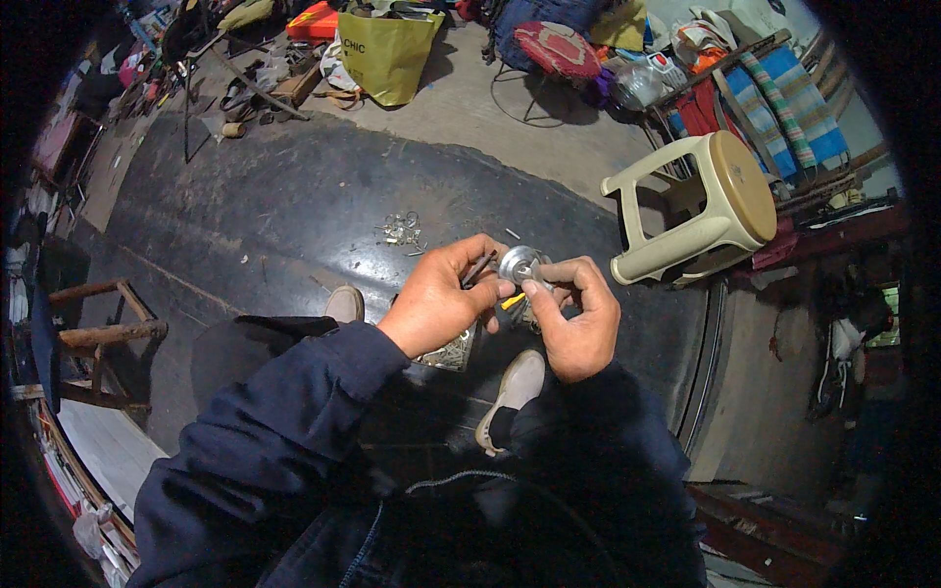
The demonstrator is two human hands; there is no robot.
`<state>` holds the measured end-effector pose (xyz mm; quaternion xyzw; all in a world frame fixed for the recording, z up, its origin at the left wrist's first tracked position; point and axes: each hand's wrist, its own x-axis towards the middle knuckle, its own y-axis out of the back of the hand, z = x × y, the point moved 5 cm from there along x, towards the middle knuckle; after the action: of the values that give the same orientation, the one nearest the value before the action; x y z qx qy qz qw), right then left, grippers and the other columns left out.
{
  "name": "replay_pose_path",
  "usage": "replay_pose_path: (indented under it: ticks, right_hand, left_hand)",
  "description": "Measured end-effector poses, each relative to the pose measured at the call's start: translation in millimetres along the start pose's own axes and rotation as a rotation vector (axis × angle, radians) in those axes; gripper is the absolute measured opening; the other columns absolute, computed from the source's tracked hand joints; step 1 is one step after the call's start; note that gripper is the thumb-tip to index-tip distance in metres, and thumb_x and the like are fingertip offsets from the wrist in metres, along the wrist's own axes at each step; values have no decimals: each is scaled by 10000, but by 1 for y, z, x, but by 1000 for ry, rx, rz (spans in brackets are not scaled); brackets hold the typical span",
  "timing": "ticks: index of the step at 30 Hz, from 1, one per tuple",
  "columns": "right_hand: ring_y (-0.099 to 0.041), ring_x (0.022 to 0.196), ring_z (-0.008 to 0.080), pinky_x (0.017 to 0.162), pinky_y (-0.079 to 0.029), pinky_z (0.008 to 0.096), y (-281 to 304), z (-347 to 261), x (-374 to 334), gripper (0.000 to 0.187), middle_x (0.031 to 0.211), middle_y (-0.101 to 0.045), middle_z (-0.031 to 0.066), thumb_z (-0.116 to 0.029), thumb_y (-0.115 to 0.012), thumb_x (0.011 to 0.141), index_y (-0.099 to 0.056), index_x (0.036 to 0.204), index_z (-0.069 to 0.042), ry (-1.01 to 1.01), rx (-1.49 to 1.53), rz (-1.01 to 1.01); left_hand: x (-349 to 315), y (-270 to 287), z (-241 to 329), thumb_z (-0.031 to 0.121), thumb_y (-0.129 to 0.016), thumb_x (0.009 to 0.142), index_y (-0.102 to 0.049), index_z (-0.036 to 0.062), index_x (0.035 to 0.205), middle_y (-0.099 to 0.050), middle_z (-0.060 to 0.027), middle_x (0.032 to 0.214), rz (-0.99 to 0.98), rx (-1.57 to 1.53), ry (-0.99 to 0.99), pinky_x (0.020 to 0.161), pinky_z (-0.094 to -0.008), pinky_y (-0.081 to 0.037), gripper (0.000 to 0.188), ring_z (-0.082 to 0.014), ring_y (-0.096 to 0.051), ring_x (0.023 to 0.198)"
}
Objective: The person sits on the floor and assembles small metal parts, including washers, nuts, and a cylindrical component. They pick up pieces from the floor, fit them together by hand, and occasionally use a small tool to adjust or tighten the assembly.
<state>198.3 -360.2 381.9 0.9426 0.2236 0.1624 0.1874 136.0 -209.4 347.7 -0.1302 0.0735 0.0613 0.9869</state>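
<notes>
In front of my body, my left hand point(427, 306) is closed around a round silver metal part point(514, 262), gripping it at its left side. A dark thin rod point(477, 269) pokes out between the fingers of that same hand. My right hand point(580, 328) pinches at the right side of the round part with thumb and forefinger; whether a smaller piece sits between them is hidden. Something yellow point(512, 302) shows just below the part, between the hands. Beneath my left wrist is a container of small metal pieces point(451, 353), partly covered.
A loose pile of small metal pieces point(400, 230) lies on the black floor mat point(294, 186). To the right a cream plastic stool point(676, 216) lies tipped over. A wooden frame point(108, 333) stands left; a yellow-green bag point(390, 59) and a red-topped stool point(556, 49) are at the back.
</notes>
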Motion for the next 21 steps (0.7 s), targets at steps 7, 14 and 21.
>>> replay_pose_path:
  ticks: [7, 14, 21]
  right_hand:
    - [-522, 709, 86, 637, -424, 237, -1, -2, 0, 130, 832, -581, 46, 30, -737, 812, -646, 904, 15, 51, -55, -23]
    - [-574, 736, 71, 677, -463, 228, -3, 5, -2, 113, 868, -638, 36, 2, -707, 877, -651, 971, 23, -74, 49, -39]
    - [-597, 771, 64, 695, -486, 227, -4, 25, -4, 95, 907, -667, 37, -5, -647, 943, -640, 1034, 21, -228, 179, -68]
  left_hand:
    - [-2, -1, 0, 15, -635, 947, -603, -8, 1092, -664, -50, 884, 10, 59, -35, 541, -253, -510, 150, -91, -619, 629]
    - [0, 0, -1, 17, -643, 932, -601, -4, 1102, -653, -41, 815, 25, 108, -52, 538, -257, -520, 177, -90, -616, 613]
    - [-2, 1, 3, 21, -647, 927, -616, 10, 1123, -649, -33, 793, 55, 143, -89, 534, -255, -509, 199, -84, -602, 593]
